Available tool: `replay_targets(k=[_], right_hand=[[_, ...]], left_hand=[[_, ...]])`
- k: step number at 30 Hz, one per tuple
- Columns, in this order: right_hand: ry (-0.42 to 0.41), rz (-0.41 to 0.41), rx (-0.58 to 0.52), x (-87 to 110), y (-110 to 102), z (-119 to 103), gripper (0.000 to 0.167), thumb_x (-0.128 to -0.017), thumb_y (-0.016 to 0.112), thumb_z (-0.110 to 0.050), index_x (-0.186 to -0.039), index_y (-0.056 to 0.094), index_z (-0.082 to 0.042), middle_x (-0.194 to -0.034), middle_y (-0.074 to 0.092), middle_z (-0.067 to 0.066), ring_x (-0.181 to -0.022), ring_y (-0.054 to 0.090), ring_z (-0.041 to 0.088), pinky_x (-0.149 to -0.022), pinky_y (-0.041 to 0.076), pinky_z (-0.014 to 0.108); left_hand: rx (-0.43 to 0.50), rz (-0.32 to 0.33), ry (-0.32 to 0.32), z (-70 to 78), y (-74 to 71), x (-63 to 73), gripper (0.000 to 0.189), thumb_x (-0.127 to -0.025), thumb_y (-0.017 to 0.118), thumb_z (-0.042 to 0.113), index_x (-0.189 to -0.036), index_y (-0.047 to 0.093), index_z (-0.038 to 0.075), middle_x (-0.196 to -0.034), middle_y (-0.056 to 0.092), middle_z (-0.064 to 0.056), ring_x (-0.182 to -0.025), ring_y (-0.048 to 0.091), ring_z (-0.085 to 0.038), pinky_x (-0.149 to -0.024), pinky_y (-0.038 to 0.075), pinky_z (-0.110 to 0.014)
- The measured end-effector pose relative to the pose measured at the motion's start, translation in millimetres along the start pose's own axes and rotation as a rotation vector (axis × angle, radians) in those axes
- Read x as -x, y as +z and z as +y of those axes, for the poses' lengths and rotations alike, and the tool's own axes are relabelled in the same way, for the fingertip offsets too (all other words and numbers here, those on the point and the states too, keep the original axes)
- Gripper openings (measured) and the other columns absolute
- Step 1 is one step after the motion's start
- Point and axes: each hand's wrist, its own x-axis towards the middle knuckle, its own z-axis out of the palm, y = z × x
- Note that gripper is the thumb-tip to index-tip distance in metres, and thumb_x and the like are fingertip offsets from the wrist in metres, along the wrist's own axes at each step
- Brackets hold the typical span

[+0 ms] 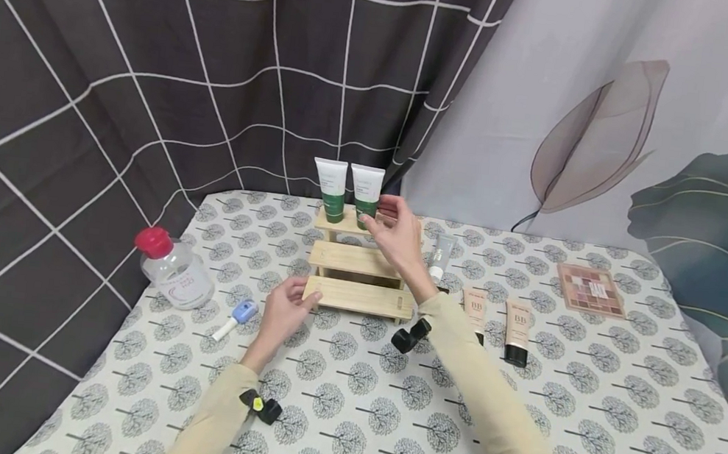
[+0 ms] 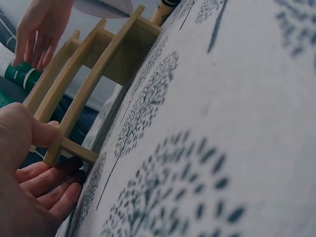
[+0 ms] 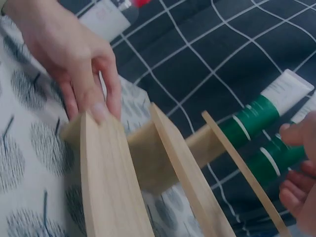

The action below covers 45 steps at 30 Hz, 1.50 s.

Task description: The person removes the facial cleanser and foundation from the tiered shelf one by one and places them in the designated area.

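Observation:
A three-step wooden stand (image 1: pixel 360 259) stands on the cloth. My left hand (image 1: pixel 284 312) grips the left end of its lowest step, thumb on top and fingers underneath, as the left wrist view shows. Two green-and-white squeeze tubes stand cap-down, side by side, on the top step. At the right tube (image 1: pixel 367 183) my right hand (image 1: pixel 398 234) pinches the lower green part between thumb and fingers. The left tube (image 1: pixel 332 179) stands free of either hand. Both tubes also appear in the right wrist view, where the right hand (image 3: pixel 301 173) partly covers the nearer one.
Left of the stand are a clear bottle (image 1: pixel 182 278) with a red cap and a small blue-and-white item (image 1: pixel 237 319). To the right lie a grey tube (image 1: pixel 441 256), two beige BB cream tubes (image 1: pixel 474 309) (image 1: pixel 517 328) and a makeup palette (image 1: pixel 590 290). Curtains (image 1: pixel 218 93) hang behind.

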Motion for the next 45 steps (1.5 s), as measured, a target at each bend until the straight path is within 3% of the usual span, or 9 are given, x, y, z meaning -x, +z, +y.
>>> replay_targets(k=[10, 22, 31, 45], right_hand=[[0.006, 0.083, 0.084, -1.6, 15.5, 5.5, 0.05, -0.087, 0.079, -0.012, -0.128, 0.054, 0.004, -0.124, 0.066, 0.022, -0.114, 0.066, 0.034, -0.105, 0.055, 0.039], [-0.014, 0.147, 0.048, 5.2, 15.6, 9.5, 0.044, -0.09, 0.075, -0.011, -0.127, 0.057, 0.005, -0.122, 0.067, 0.023, -0.113, 0.067, 0.035, -0.104, 0.055, 0.038], [-0.036, 0.17, 0.036, 6.8, -2.9, 8.2, 0.043, -0.093, 0.072, -0.011, -0.129, 0.056, 0.009, -0.122, 0.066, 0.027, -0.111, 0.068, 0.037, -0.102, 0.057, 0.039], [0.024, 0.203, 0.063, 8.5, -45.4, 22.3, 0.042, -0.096, 0.067, -0.012, -0.132, 0.054, 0.007, -0.119, 0.066, 0.025, -0.104, 0.067, 0.035, -0.098, 0.058, 0.042]], left_hand=[[0.014, -0.009, 0.021, 5.0, 1.4, 1.8, 0.046, -0.089, 0.077, 0.018, -0.129, 0.061, 0.003, -0.119, 0.073, -0.018, -0.106, 0.071, -0.032, -0.099, 0.059, -0.043], [0.023, -0.016, 0.015, 2.5, 0.9, 1.0, 0.048, -0.089, 0.077, 0.019, -0.13, 0.061, 0.003, -0.121, 0.072, -0.018, -0.107, 0.071, -0.033, -0.099, 0.059, -0.042], [0.015, -0.012, 0.008, -0.4, 0.1, 1.0, 0.047, -0.089, 0.077, 0.022, -0.13, 0.061, 0.004, -0.12, 0.072, -0.017, -0.107, 0.071, -0.032, -0.099, 0.059, -0.043], [0.013, -0.014, 0.013, -0.4, 0.0, 0.2, 0.046, -0.089, 0.077, 0.021, -0.129, 0.061, 0.005, -0.12, 0.072, -0.017, -0.105, 0.071, -0.031, -0.097, 0.059, -0.042]])
